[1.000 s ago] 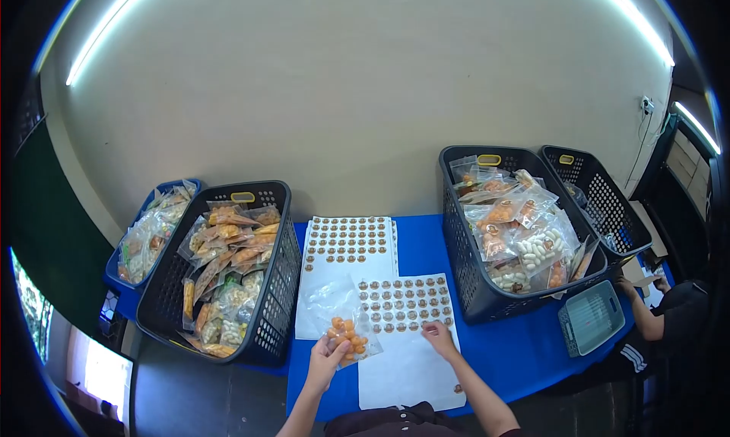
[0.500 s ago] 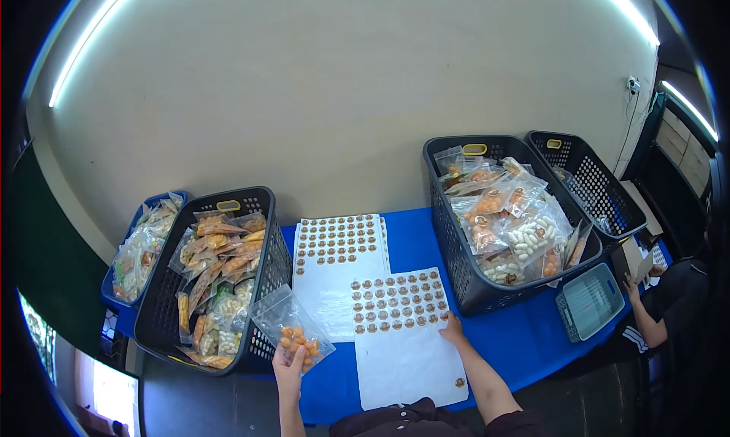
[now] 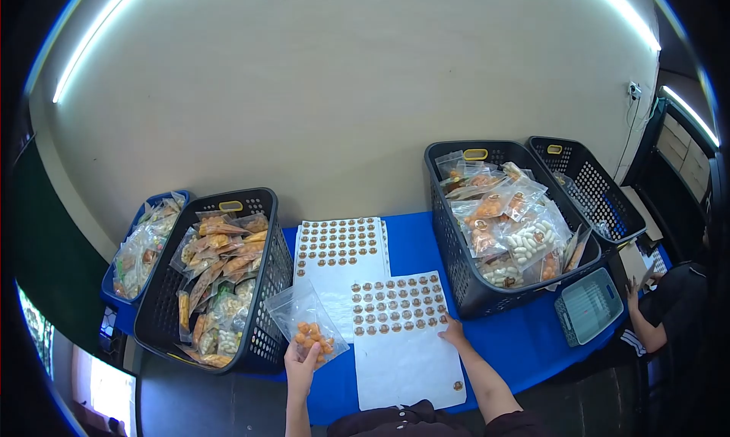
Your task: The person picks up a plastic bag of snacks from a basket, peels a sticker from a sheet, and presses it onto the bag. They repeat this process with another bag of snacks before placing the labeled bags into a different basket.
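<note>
My left hand pinches the lower edge of a clear plastic bag with orange ball-shaped pieces inside. The bag is tilted, just right of a dark basket. My right hand is closed at the right edge of a white sticker sheet, beside the end of the lower sticker rows. Its fingertips are too small to show whether a sticker is between them. Round brown stickers fill the sheet's upper part in rows, and a lone sticker sits near its lower right corner.
More sticker sheets lie behind on the blue tablecloth. Dark baskets of filled bags stand left and right, with a blue basket and another dark basket beyond. A grey-green tray is near a co-worker's arm.
My left hand has moved a little to the right with the bag, bringing it closer to the sticker sheet. My right hand stays at the sheet's edge almost unmoved.
</note>
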### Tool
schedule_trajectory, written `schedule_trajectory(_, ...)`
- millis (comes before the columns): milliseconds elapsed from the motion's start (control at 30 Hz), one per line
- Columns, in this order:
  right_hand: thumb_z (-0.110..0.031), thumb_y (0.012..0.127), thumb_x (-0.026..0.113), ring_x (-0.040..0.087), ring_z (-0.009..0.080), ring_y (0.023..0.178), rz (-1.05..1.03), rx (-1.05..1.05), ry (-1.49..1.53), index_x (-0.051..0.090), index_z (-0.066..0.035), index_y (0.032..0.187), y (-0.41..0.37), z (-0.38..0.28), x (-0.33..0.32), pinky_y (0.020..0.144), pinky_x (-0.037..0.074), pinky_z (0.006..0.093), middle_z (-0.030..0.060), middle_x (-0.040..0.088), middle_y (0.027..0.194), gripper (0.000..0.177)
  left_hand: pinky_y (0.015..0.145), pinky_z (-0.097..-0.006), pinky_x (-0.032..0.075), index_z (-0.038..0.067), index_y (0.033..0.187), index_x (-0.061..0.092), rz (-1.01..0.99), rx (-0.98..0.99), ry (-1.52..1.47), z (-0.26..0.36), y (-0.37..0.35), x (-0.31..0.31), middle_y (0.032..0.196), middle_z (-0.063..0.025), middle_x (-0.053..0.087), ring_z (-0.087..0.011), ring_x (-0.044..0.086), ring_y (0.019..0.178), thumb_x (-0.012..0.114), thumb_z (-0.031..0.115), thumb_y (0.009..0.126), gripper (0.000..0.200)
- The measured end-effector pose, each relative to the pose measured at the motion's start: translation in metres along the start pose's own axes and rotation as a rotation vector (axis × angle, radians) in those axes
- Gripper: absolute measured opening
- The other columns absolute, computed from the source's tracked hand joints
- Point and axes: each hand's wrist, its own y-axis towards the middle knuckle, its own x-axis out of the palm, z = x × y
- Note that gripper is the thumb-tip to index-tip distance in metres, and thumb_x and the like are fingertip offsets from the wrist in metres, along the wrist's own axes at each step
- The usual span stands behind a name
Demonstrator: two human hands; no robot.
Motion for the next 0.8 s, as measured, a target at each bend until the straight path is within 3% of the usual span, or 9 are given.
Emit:
schedule_trajectory(133, -0.013, 0.06, 0.073, 0.05, 0.0308, 0.086, 0.03, 0.003, 0.117, 0.051, -0.007, 0.119, -0.021, -0.012, -0.005, 0.079, 0.042, 0.0364, 0.0163, 0.051, 0.09, 0.063, 0.074, -0.0229, 0.046, -0.002, 0.109, 0.049, -0.006, -0.028, 0.009, -0.004, -0.003, 0.0, 0.096, -0.0062, 0.058, -0.0108, 0.057, 0.086, 0.057, 0.003, 0.082, 0.028)
schedule_trajectory(333, -0.01, 0.062, 0.07, 0.048, 0.0252, 0.081, 0.293, -0.327, -0.083, 0.059, -0.011, 0.11, -0.042, -0.007, 0.02, 0.072, 0.042, 0.0332, 0.013, 0.046, 0.088, 0.049, 0.073, -0.0227, 0.046, -0.002, 0.109, 0.049, -0.016, -0.005, -0.015, -0.009, -0.002, -0.003, 0.097, -0.0064, 0.058, -0.0108, 0.057, 0.086, 0.056, 0.003, 0.082, 0.029)
schedule_trajectory(367, -0.01, 0.063, 0.07, 0.047, 0.0242, 0.085, 0.272, -0.319, -0.024, 0.063, -0.01, 0.101, -0.046, -0.008, 0.019, 0.073, 0.042, 0.0319, 0.0118, 0.046, 0.089, 0.038, 0.073, -0.0226, 0.047, -0.002, 0.11, 0.049, -0.008, -0.001, -0.029, -0.006, -0.003, -0.001, 0.097, -0.0065, 0.058, -0.0109, 0.057, 0.087, 0.056, 0.003, 0.082, 0.029)
schedule_trajectory(467, -0.009, 0.065, 0.069, 0.049, 0.0218, 0.087, 0.296, -0.103, 0.369, 0.065, -0.011, 0.094, -0.056, -0.031, 0.011, 0.074, 0.043, 0.0285, 0.0108, 0.048, 0.093, 0.028, 0.073, -0.0227, 0.047, -0.003, 0.11, 0.048, -0.013, -0.007, -0.038, -0.006, -0.004, 0.0, 0.097, -0.0072, 0.059, -0.0114, 0.058, 0.087, 0.056, 0.004, 0.083, 0.029)
schedule_trajectory(567, -0.007, 0.071, 0.066, 0.051, 0.016, 0.086, 0.264, -0.092, 0.595, 0.064, -0.008, 0.091, -0.072, -0.096, -0.029, 0.074, 0.043, 0.0248, 0.0076, 0.052, 0.096, 0.02, 0.073, -0.0233, 0.048, -0.004, 0.11, 0.048, -0.041, -0.103, -0.039, -0.009, -0.004, -0.001, 0.098, -0.0089, 0.059, -0.0125, 0.058, 0.087, 0.055, 0.004, 0.083, 0.029)
schedule_trajectory(700, -0.004, 0.081, 0.056, 0.051, 0.0083, 0.078, 0.042, -0.117, 1.033, 0.062, 0.0, 0.093, -0.092, -0.187, -0.073, 0.072, 0.041, 0.0215, 0.0026, 0.06, 0.087, 0.014, 0.072, -0.0274, 0.051, -0.005, 0.11, 0.046, -0.108, -0.155, -0.096, -0.004, 0.0, 0.016, 0.098, -0.0124, 0.06, -0.0182, 0.061, 0.085, 0.047, 0.011, 0.088, 0.028)
schedule_trajectory(800, -0.003, 0.082, 0.055, 0.051, 0.0083, 0.077, -0.106, -0.222, 1.183, 0.062, 0.0, 0.094, -0.116, -0.251, -0.113, 0.072, 0.041, 0.0211, 0.0026, 0.06, 0.087, 0.015, 0.072, -0.029, 0.052, -0.006, 0.111, 0.048, -0.158, -0.158, -0.068, -0.009, 0.003, 0.026, 0.098, -0.013, 0.06, -0.0202, 0.063, 0.083, 0.041, 0.016, 0.091, 0.03)
